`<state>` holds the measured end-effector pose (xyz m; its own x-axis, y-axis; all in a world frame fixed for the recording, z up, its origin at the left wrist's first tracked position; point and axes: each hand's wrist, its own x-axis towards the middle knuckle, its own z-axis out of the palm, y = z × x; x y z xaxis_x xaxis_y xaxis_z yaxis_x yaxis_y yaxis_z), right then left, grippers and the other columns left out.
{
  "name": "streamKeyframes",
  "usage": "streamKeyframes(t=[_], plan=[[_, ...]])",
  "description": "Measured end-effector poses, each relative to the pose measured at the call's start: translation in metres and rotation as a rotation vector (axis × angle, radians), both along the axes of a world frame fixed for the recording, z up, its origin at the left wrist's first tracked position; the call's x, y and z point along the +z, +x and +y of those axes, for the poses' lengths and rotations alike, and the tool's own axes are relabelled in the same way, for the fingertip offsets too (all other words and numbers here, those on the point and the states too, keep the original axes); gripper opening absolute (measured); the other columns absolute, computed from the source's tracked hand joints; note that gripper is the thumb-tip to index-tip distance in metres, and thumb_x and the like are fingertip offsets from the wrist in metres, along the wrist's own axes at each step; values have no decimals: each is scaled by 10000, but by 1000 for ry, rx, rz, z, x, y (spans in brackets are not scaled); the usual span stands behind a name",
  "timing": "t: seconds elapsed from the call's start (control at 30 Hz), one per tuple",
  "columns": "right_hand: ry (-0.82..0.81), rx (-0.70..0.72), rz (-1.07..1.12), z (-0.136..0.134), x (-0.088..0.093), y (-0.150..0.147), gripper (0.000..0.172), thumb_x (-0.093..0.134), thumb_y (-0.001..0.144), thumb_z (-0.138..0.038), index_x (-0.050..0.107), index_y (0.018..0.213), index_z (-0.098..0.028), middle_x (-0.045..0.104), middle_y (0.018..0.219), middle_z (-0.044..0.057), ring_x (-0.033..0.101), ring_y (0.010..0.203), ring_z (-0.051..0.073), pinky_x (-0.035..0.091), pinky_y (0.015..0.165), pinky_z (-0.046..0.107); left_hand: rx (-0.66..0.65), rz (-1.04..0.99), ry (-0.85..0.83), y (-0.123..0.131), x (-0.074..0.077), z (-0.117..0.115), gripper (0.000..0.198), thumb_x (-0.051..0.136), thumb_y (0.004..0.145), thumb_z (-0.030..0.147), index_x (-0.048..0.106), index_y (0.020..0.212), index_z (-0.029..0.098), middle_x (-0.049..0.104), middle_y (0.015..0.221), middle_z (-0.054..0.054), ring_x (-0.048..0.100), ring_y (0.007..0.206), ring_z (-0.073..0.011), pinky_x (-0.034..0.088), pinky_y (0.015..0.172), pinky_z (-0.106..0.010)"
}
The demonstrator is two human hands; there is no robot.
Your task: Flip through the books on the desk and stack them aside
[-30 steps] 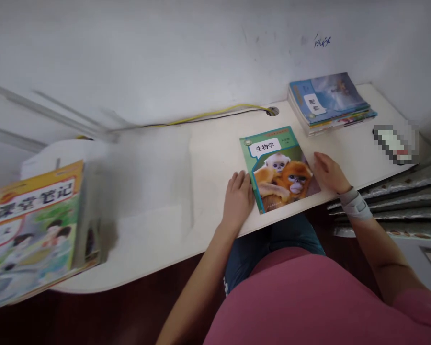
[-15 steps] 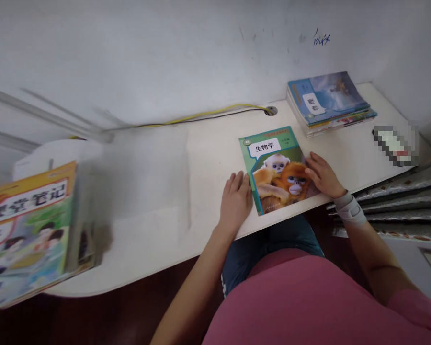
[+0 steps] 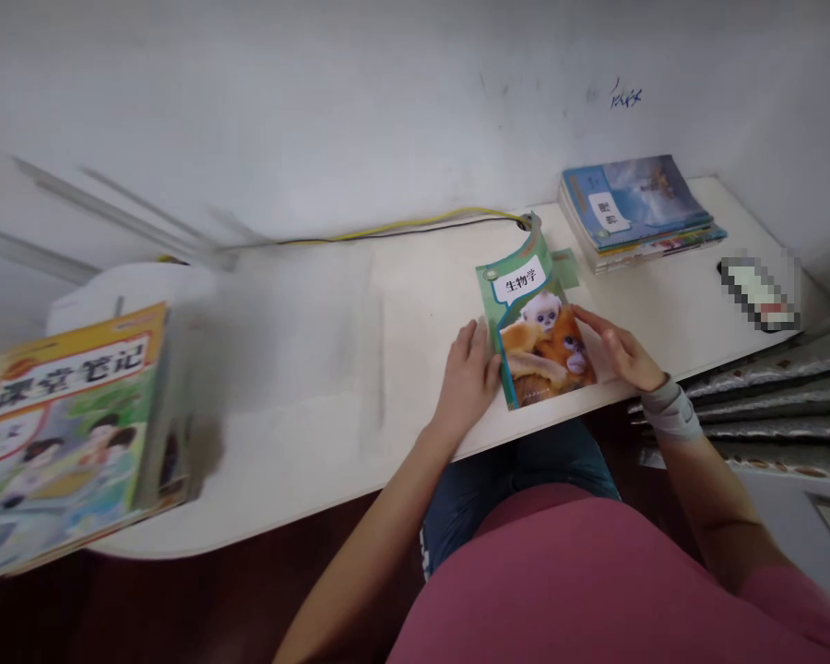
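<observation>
A biology textbook (image 3: 536,337) with golden monkeys on its green cover lies on the white desk (image 3: 304,461), bowed between my hands. Its far corner curls upward, and a green flap (image 3: 565,267) sticks out beneath it on the right. My left hand (image 3: 467,383) grips the book's left edge. My right hand (image 3: 615,350), with a grey wrist brace, holds the right edge, its fingers on the cover.
A stack of textbooks (image 3: 633,207) sits at the desk's far right, and a pixelated object (image 3: 757,293) lies near its right edge. A thick workbook (image 3: 62,433) stands at the left. A yellow-and-black cable (image 3: 401,231) runs along the wall to a desk hole.
The textbook lay flat before; now its sides are pinched and it bows, with the far corner curled up. My right hand has moved onto its right edge, and the book has turned slightly.
</observation>
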<state>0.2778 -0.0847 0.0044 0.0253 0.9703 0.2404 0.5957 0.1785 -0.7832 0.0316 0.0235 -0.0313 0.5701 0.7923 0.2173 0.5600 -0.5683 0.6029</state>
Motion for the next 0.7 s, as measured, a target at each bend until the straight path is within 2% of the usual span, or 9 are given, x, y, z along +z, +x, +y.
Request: streamKeyframes(t=[0.07,0.13,0.2,0.23,0.33,0.4,0.47,0.57,0.7], plan=[[22,92,-120,8,6,-19,585,282,971,-543,414,1457,-246,383,1535,57,299,1440,207,287,1177,448,23,-215,-171,-2,13,1,557,364,945,478,504,1336,106,490,1427,-208,453,1338,-294,378,1098,-495],[37,129,-300,18,7,-40,578,395,945,-523,436,1444,-235,313,1569,70,196,1475,238,257,1181,497,17,-405,-433,-4,25,3,620,320,936,583,574,1255,116,642,1238,-186,606,1160,-281,477,996,-478],[46,135,-457,26,6,-59,575,460,927,-491,456,1430,-212,265,1585,97,133,1487,269,249,1171,534,-11,-479,-632,-7,33,6,650,385,898,629,597,1222,107,712,1069,-165,681,981,-268,539,887,-451],[50,138,-508,30,5,-66,578,477,922,-477,456,1428,-198,246,1590,111,117,1489,279,254,1165,540,-16,-461,-653,-9,35,9,640,450,879,611,584,1242,102,719,1044,-160,690,940,-266,549,859,-444],[66,153,-576,38,2,-80,599,500,914,-462,449,1428,-159,215,1594,149,99,1489,295,271,1153,533,56,-256,-404,-18,34,16,579,527,880,432,495,1349,95,665,1199,-185,643,1081,-284,508,938,-462],[56,158,-616,41,2,-85,592,505,912,-453,450,1424,-161,222,1590,158,107,1487,306,263,1147,550,123,-62,-157,-28,30,20,529,447,920,341,463,1385,90,558,1366,-202,495,1296,-310,390,1071,-507],[33,163,-673,44,1,-92,578,514,910,-439,455,1420,-174,238,1584,158,134,1482,321,236,1143,584,145,135,-10,-41,25,21,521,376,953,329,435,1415,96,444,1478,-187,310,1424,-335,258,1142,-551],[18,163,-745,48,-2,-105,567,551,893,-403,479,1398,-156,274,1566,180,190,1465,353,201,1138,621,126,323,16,-57,14,21,569,339,973,415,385,1455,116,375,1528,-160,218,1452,-373,188,1147,-601],[41,131,-777,52,-7,-121,529,585,871,-342,521,1356,-140,332,1536,200,250,1441,377,197,1124,647,126,288,0,-66,3,22,579,269,990,437,371,1459,114,430,1493,-165,279,1437,-345,203,1143,-583]])
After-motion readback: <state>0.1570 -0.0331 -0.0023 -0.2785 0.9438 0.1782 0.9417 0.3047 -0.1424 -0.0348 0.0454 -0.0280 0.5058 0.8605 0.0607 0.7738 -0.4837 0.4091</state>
